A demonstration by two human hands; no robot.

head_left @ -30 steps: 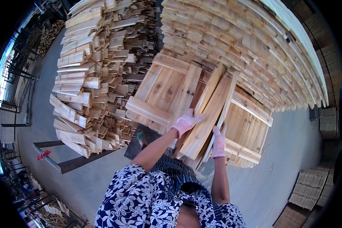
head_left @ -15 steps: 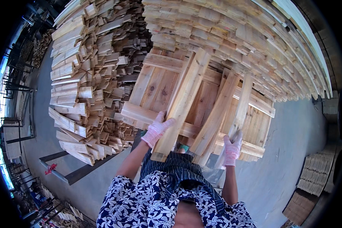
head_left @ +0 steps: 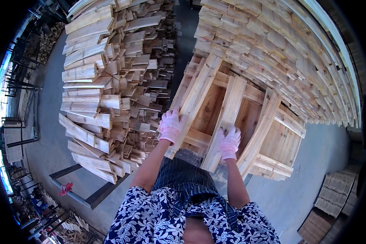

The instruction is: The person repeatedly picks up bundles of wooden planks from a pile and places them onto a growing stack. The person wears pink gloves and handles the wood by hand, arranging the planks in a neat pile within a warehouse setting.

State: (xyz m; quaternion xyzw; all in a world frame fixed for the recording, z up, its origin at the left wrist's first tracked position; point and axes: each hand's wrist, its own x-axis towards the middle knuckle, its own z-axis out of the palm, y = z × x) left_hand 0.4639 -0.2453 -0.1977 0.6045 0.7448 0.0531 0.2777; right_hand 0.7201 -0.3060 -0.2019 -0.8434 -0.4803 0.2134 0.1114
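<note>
Wearing a pale pink knit glove, my left hand [head_left: 171,125] is closed around the left edge of a long wooden board [head_left: 200,95] lying slantwise across a slatted wooden panel [head_left: 208,106]. My right hand [head_left: 229,143], gloved alike and slightly blurred, grips the right edge of a middle board [head_left: 228,116] near its lower end; some fingertips are hard to make out. Farther right, another board [head_left: 259,132] slants across the panels, apart from both hands. A second pale panel [head_left: 281,142] with cross battens shows beyond it.
A tall stack of short boards [head_left: 87,73] rises on the left, its ends jutting unevenly. Behind the panels stands a large stack of timber [head_left: 268,44]. A dark metal frame [head_left: 94,198] with a red tie is at lower left. Bundled slats [head_left: 333,193] sit at right.
My right hand has moved left with a board, which now lies between the other two. My left hand stays at the left board, now farther left on the panel. The view has shifted.
</note>
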